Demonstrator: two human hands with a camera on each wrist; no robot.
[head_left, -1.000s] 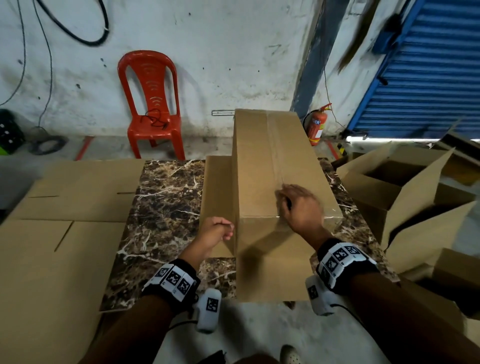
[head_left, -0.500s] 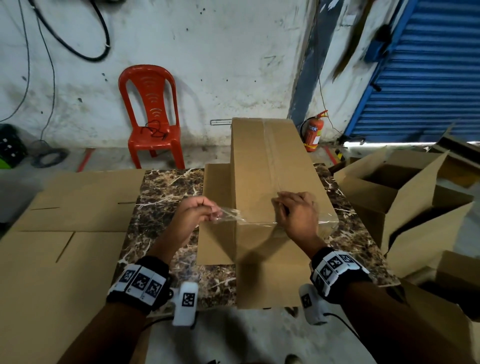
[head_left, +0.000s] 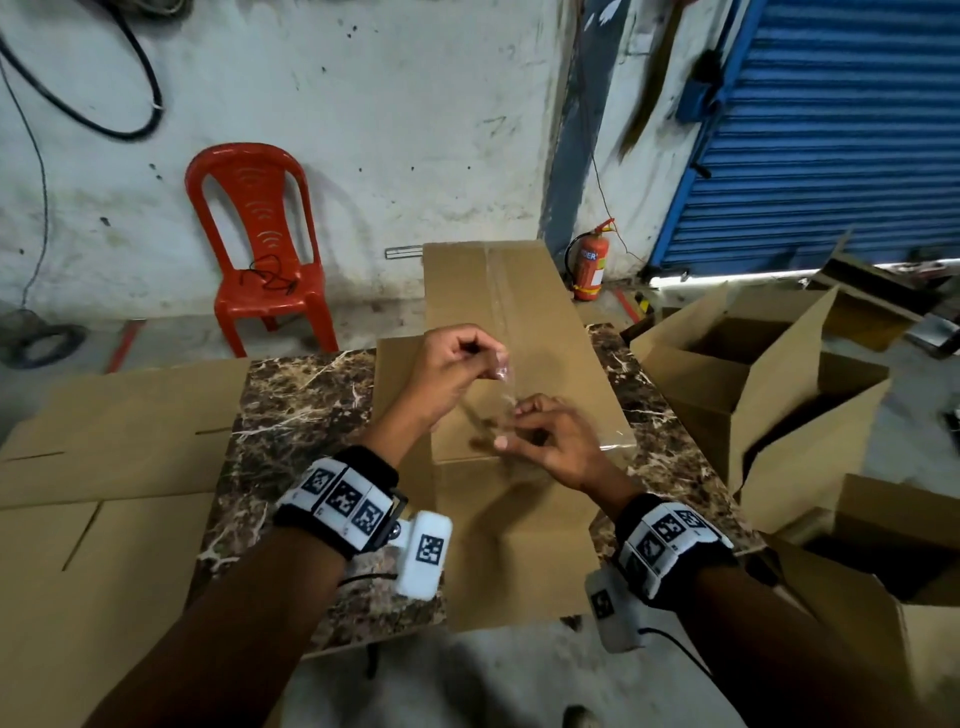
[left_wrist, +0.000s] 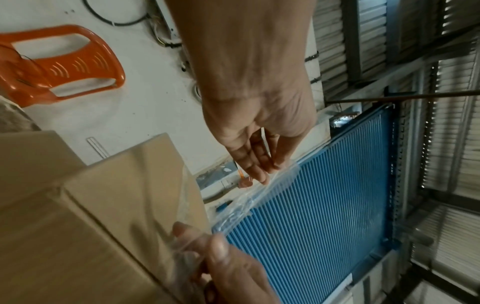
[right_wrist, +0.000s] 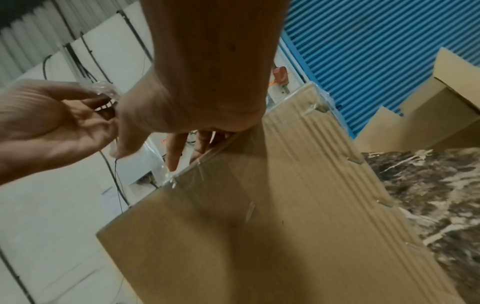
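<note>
A long brown cardboard box (head_left: 524, 306) lies on the marble table (head_left: 296, 415), with a flap hanging down its left side. Above the box's near end my left hand (head_left: 488, 361) pinches the crumpled end of a strip of clear tape (head_left: 506, 384). My right hand (head_left: 519, 423) sits just below and to the right, its fingers curled on the same strip. In the left wrist view the tape (left_wrist: 249, 199) stretches from my left fingertips (left_wrist: 270, 168) down to my right hand (left_wrist: 221, 263), next to the box (left_wrist: 85, 226). The right wrist view has the box (right_wrist: 259, 216) below my right fingers (right_wrist: 174, 158).
Flat cardboard sheets (head_left: 93, 483) cover the surface to the left of the table. Open cardboard boxes (head_left: 769, 395) crowd the right side. Against the far wall stand a red plastic chair (head_left: 260, 249) and a fire extinguisher (head_left: 589, 265), beside a blue shutter (head_left: 831, 130).
My left hand went from the box's left side up and right with the tape's end, close to my right hand. My right hand lifted off the box top onto the strip.
</note>
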